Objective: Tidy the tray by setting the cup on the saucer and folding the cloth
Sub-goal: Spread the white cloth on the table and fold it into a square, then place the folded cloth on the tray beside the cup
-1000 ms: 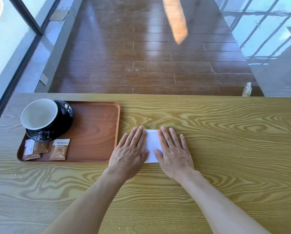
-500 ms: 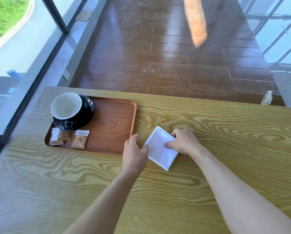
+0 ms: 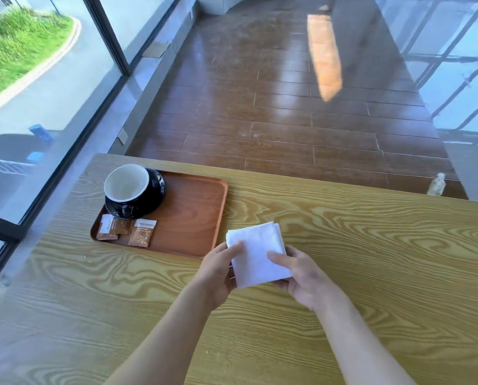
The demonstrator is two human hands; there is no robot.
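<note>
Just right of the tray (image 3: 199,218), over the wooden table (image 3: 371,245), we find the white cloth (image 3: 256,252) folded into a compact square and held between both hands. We note the left hand (image 3: 218,273) grasping the cloth's left edge, thumb on top near the upper left corner and fingers tucked beneath. We note the right hand (image 3: 301,279) grasping the lower right portion, thumb lying across the top face and the palm and fingers under it. The cloth's far right corner shows stacked layers. We cannot tell whether the cloth's far edge touches the table or is lifted clear of it; its left corner lies just beside the tray's right rim.

At the far left corner of the tray, we record the cup (image 3: 126,187), black outside and white inside, seated on the black saucer (image 3: 151,201). The cup is upright and appears empty. On the tray's near left portion, just in front of the saucer, we observe brown sachets (image 3: 142,232) lying flat, two of them overlapping and one slightly apart to their right. The remaining tray surface to the right of the saucer is bare wood.

Well apart from the tray, beyond the table's far right edge, a small clear bottle (image 3: 436,184) stands on the brown floor (image 3: 288,120).
</note>
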